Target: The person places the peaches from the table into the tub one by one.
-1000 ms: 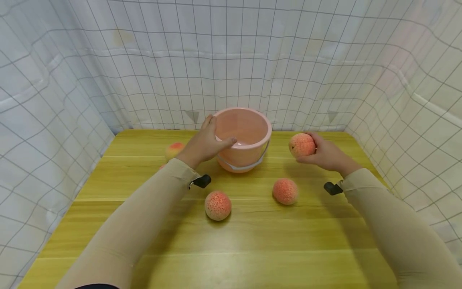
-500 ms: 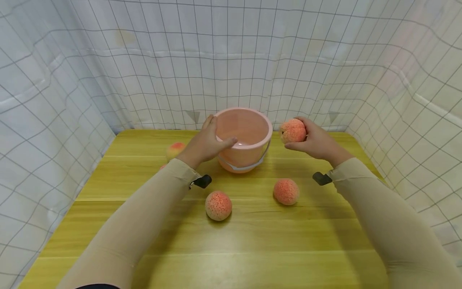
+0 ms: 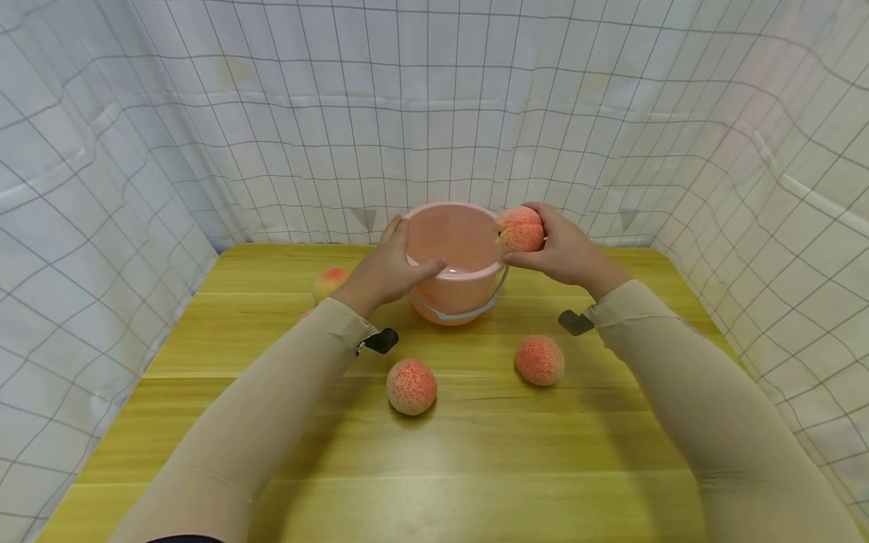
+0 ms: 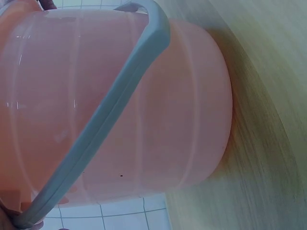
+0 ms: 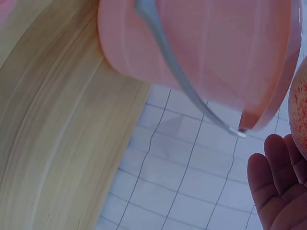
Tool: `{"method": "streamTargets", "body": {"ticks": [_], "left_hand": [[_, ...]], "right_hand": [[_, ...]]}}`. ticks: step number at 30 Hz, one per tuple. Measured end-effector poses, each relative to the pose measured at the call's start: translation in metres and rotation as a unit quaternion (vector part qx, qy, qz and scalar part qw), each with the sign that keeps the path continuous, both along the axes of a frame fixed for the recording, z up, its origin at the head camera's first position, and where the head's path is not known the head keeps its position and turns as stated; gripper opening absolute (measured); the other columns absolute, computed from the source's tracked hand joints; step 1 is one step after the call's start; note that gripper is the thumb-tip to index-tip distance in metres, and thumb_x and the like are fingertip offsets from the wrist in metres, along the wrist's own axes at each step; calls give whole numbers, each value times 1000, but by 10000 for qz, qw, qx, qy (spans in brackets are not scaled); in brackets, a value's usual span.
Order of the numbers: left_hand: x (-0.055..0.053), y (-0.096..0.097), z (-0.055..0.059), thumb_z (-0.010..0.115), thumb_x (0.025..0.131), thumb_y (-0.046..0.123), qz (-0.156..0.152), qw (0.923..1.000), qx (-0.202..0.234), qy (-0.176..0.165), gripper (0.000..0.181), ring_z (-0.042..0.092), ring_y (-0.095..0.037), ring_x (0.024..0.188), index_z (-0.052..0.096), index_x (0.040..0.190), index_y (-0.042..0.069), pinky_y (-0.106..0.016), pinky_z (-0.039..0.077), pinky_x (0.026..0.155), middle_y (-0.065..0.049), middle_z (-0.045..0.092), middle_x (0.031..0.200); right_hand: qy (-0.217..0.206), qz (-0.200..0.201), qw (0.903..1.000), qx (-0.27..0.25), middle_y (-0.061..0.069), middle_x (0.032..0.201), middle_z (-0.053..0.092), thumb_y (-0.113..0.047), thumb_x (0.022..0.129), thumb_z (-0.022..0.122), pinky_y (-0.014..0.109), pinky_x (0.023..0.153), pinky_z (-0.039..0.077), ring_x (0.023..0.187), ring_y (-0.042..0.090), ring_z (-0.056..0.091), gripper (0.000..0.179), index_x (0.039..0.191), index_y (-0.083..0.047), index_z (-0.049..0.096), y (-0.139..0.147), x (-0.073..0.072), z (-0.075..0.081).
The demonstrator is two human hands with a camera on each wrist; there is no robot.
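Note:
A pink plastic bucket (image 3: 453,292) stands upright at the back of the wooden table. My left hand (image 3: 388,273) grips its rim on the left, thumb over the front edge and fingers at the back. A pink-and-cream peach (image 3: 520,229) is held in my right hand (image 3: 569,250), raised beside the bucket's right rim and overlapping it in the head view. The right wrist view has part of that peach (image 5: 300,112), with fingers under it. The bucket's grey handle (image 4: 103,117) hangs down across its front in the left wrist view.
Two peaches lie in front of the bucket, one peach (image 3: 411,387) near the middle and another peach (image 3: 539,360) to the right. Behind my left forearm are a yellow-red peach (image 3: 330,282) and a sliver of something reddish. White grid-lined cloth (image 3: 448,113) surrounds the table's back and sides.
My right hand has carried the peach leftward and upward, from right of the bucket to its right rim. The left hand and bucket have barely moved.

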State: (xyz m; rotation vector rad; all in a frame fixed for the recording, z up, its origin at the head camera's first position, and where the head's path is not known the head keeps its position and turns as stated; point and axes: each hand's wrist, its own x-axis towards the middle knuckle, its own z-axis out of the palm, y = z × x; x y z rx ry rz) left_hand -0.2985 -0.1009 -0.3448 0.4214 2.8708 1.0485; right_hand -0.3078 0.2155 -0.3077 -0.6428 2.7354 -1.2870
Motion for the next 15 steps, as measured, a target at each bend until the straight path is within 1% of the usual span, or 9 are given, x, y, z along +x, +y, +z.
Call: {"method": "streamTargets", "body": {"ticks": [8, 15], "left_hand": [[0, -1, 0, 54, 85, 87, -53, 10000, 11, -42, 127, 26, -44, 159, -2, 170, 12, -62, 32, 124, -9, -7, 179], [0, -1, 0, 54, 85, 88, -25, 10000, -27, -60, 127, 28, -44, 158, -2, 170, 12, -63, 33, 124, -9, -7, 179]], "right_hand": [[41, 151, 9998, -116, 9, 138, 60, -25, 87, 88, 44, 95, 58, 116, 25, 64, 81, 153, -13, 42, -20, -8, 2], [132, 163, 9998, 4, 7, 139, 60, -30, 87, 89, 46, 99, 55, 118, 24, 63, 82, 153, -14, 43, -33, -9, 4]]}}
